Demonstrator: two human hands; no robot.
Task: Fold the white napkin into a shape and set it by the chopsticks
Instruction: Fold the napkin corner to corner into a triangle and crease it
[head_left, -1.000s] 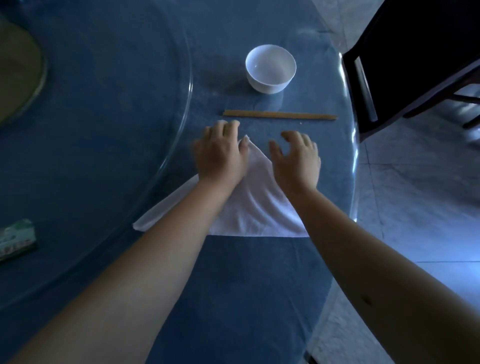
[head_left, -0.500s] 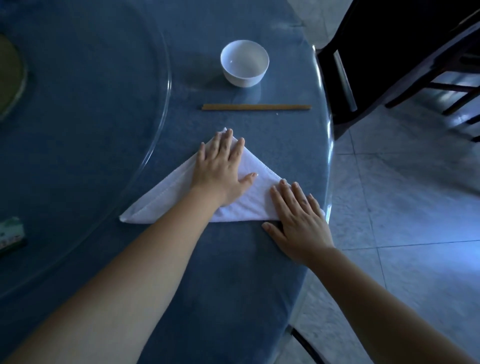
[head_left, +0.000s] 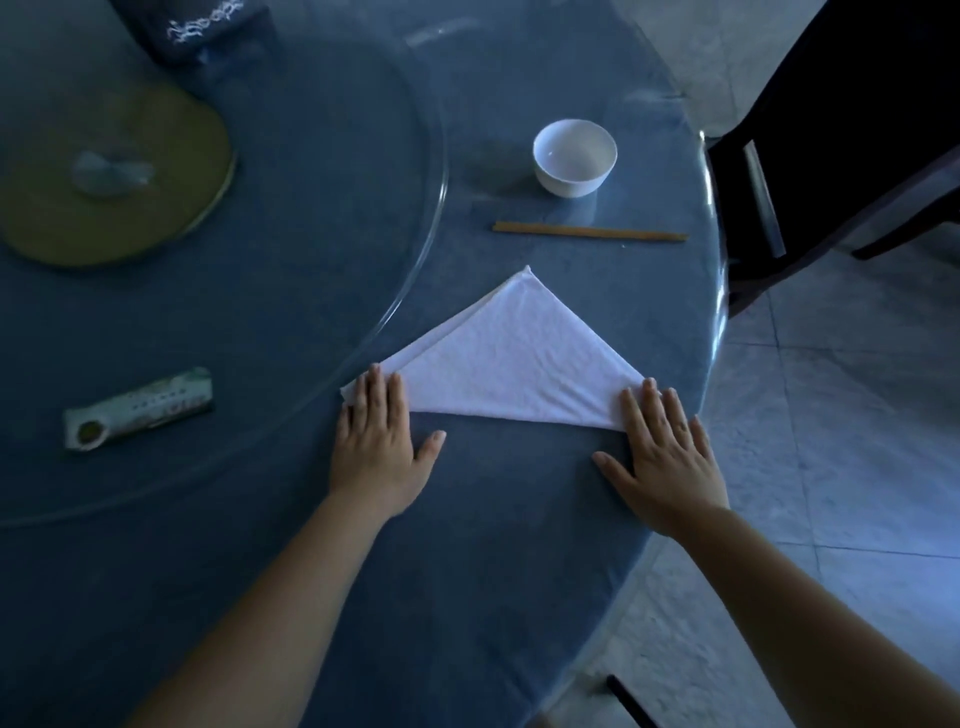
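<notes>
The white napkin (head_left: 511, 356) lies flat on the blue table as a triangle, its tip pointing away from me toward the wooden chopsticks (head_left: 589, 233). My left hand (head_left: 379, 441) rests flat with its fingertips on the napkin's left corner. Flat on the table, my right hand (head_left: 665, 454) has its fingertips on the right corner. Both palms lie on the tablecloth just below the napkin's long near edge. Neither hand grips anything.
A white bowl (head_left: 574, 157) stands beyond the chopsticks. A glass turntable (head_left: 434, 218) covers the table's left, carrying a yellow-green plate (head_left: 171, 171) and a green-white packet (head_left: 137, 408). The table edge (head_left: 719, 312) curves close on the right, a dark chair (head_left: 831, 130) beyond it.
My left hand slid from the napkin's middle down to its left corner. My right hand moved to the right corner. The napkin's whole triangle is now uncovered.
</notes>
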